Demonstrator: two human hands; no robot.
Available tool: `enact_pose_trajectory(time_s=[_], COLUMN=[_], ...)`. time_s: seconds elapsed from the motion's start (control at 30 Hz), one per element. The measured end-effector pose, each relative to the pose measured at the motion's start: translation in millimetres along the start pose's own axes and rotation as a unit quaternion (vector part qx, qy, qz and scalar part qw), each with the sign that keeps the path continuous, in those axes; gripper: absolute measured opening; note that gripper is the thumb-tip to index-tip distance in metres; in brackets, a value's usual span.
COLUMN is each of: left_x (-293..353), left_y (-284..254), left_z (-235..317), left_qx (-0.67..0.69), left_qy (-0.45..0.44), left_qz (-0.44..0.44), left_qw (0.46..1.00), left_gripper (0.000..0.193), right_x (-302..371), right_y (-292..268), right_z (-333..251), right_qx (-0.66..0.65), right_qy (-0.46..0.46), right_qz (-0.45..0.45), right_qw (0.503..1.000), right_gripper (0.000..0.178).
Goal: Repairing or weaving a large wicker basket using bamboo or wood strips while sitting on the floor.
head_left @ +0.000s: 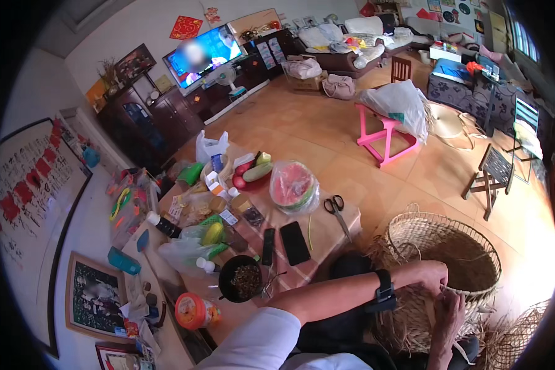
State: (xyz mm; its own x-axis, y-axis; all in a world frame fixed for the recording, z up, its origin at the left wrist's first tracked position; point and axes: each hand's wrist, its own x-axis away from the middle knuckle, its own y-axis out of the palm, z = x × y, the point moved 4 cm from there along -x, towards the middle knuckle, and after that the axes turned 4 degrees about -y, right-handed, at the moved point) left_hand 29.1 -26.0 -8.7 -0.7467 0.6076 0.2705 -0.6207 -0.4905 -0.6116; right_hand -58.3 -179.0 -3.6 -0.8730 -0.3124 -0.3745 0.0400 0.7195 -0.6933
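A large round basket [407, 308] woven from straw-coloured strips stands at the lower right, its mouth tilted up and its rim edged with thin loops. My left hand [435, 276] reaches across from the left, a dark band on its wrist, with fingers closed at the near rim. Just below it, my right hand [451, 316] pinches at the same stretch of rim, fingertips close to the left hand's. A pale strip hangs by the right fingers. Any finer strand between the fingertips is too small to make out. Loose straw ends stick out around the basket's side.
On the table [336, 225] to the left lie scissors [335, 213], a black phone [295, 243], a wrapped watermelon half [293, 187] and a dark bowl [240, 279]. A second woven piece [518, 336] is at the lower right. Beyond stand a pink stool [385, 137] and a folding stool [492, 176].
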Motion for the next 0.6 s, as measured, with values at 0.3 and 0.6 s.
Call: enact_pose_trajectory(time_s=[0.3, 0.6], left_x=[-8.0, -10.4], left_y=[14.2, 11.8], left_z=[-30.2, -27.8], left_qx=[0.064, 0.122], left_qy=[-0.011, -0.017], left_qz=[-0.125, -0.095], left_qw=[0.990, 0.988], left_gripper=[0.044, 0.042], right_x=[5.6, 3.6], right_y=[-0.2, -1.1], right_z=[-21.7, -21.7], right_qx=[0.055, 0.130], right_qy=[-0.090, -0.119], right_qz=[0.017, 0.005], right_qw=[0.994, 0.984], right_gripper=[0.032, 0.035])
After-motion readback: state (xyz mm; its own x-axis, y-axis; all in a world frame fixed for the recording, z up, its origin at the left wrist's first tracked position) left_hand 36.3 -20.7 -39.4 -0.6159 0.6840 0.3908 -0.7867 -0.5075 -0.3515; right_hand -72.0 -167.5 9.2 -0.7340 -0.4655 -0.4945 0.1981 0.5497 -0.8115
